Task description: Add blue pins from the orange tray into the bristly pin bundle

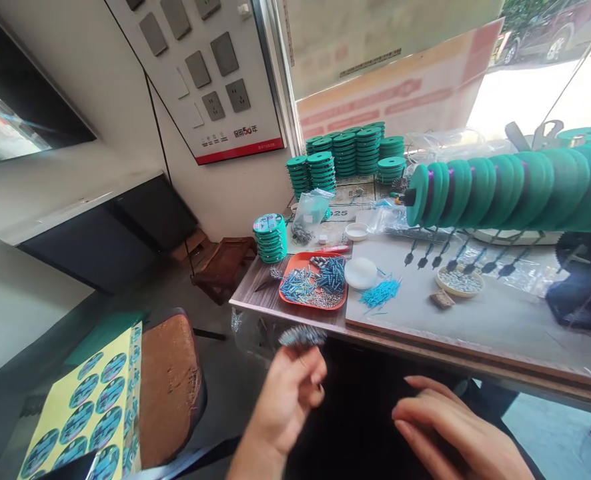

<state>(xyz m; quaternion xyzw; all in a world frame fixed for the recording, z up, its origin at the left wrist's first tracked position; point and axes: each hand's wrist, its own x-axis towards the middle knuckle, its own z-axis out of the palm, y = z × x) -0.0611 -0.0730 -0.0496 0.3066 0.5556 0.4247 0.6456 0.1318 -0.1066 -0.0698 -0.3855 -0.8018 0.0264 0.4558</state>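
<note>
My left hand point(290, 393) is closed on a bristly dark-grey bunch of small pieces point(303, 336), held up in front of the table edge. What the single pieces are cannot be made out. My right hand point(455, 430) is over the dark area below the table, its fingers loosely bent and partly apart, with nothing visible in them. Beyond the left hand stands an orange tray point(311, 307) with heaps of small blue, silvery and coppery parts. Beside it lie a white round lid point(360, 274) and a pile of light-blue little tubes point(380, 293).
A rod of green spools point(500, 190) spans the right, with short dark pieces dangling. Below it are a shallow dish of pale bits point(459, 281) and a brown block point(442, 299). Stacked green spools point(345, 153) stand behind. A brown stool point(170, 387) bears a sticker sheet point(83, 407).
</note>
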